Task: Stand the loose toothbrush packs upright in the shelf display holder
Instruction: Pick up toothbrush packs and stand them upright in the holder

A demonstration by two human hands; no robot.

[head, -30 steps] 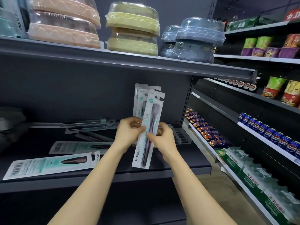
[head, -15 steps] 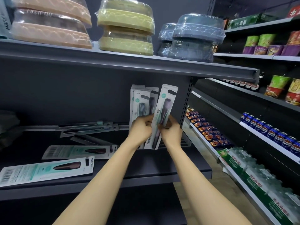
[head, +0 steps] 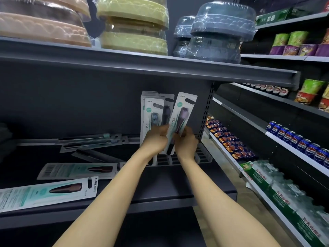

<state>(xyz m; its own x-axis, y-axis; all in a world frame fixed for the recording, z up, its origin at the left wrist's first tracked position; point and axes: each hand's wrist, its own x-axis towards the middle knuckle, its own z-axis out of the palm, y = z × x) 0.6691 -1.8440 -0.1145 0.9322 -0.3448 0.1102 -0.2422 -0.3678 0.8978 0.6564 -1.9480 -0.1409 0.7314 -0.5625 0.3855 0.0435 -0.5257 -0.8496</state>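
- the toothbrush pack (head: pixel 181 118) being placed is held tilted, its top leaning right, over the slotted display holder (head: pixel 201 158) at the right end of the shelf (head: pixel 160 184); its lower end is hidden behind the hands, so whether it has entered a slot cannot be told.
- it looks like a thin card-and-blister strip: light, fairly stiff along its length but easy to bend or crease, with a smooth plastic face that may slip. taking it by the long edges at mid-height, below the brush head, seems the safest hold.
- the right hand (head: pixel 186 146) pinches the pack near its lower half, fingers curled round the edge.
- the left hand (head: pixel 156 140) has its fingers curled at the pack's left edge and against the upright packs (head: pixel 153 111) just beside it; exactly which it grips cannot be told.
- those upright packs stand in the holder, touching one another.
- loose packs still lie flat on the shelf: a near pack (head: pixel 48 192) at the front left, a second pack (head: pixel 78 170) behind it, and more packs (head: pixel 92 142) by the back wall.
- wrapped basins (head: pixel 133 25) sit on the shelf above.
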